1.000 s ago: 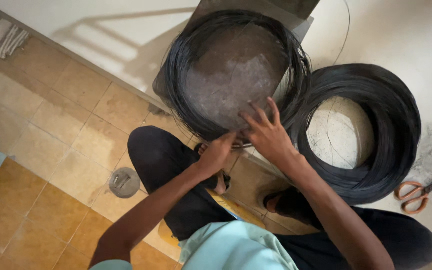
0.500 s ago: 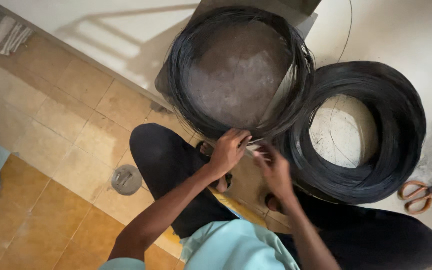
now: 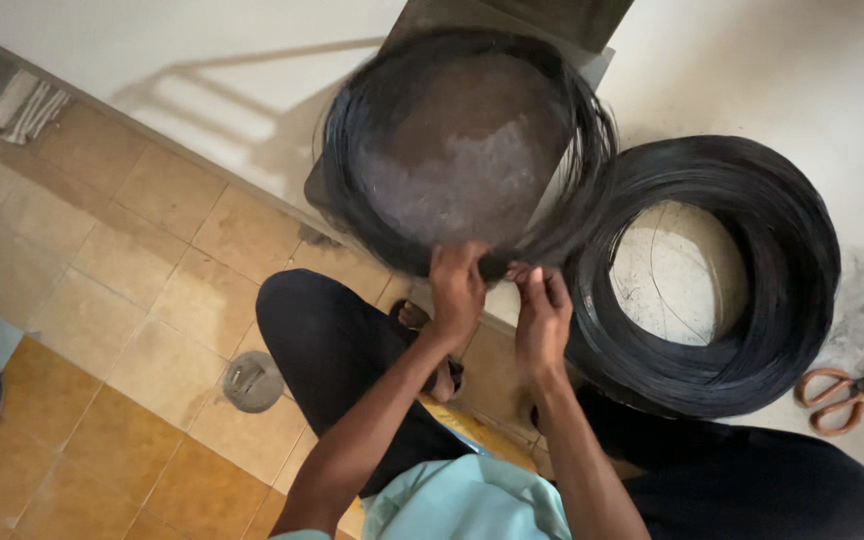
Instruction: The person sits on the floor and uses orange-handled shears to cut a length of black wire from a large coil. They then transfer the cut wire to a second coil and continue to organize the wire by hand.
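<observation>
Right hand [image 3: 542, 318] has drawn in beside left hand [image 3: 457, 290]; both pinch the near rim of the thin wire coil [image 3: 352, 120]. Thick wire coil [image 3: 792, 250] right of it; scissors [image 3: 842, 390] beyond; floor drain [image 3: 252, 381] lower left.

My body as seen from above. My left hand [image 3: 457, 290] and right hand [image 3: 542, 322] were bare, without gloves, rings or a watch, and both forearms were uncovered to the elbow. I wore a pale turquoise shirt [image 3: 467, 503], its cloth softly creased at the lower edge of the view; whether its sleeves were short or rolled could not be told. My trousers [image 3: 337, 345] were black and plain, covering both legs to the ankle. A dark sandal [image 3: 442, 372] with straps showed on one foot, largely hidden behind my forearm.
</observation>
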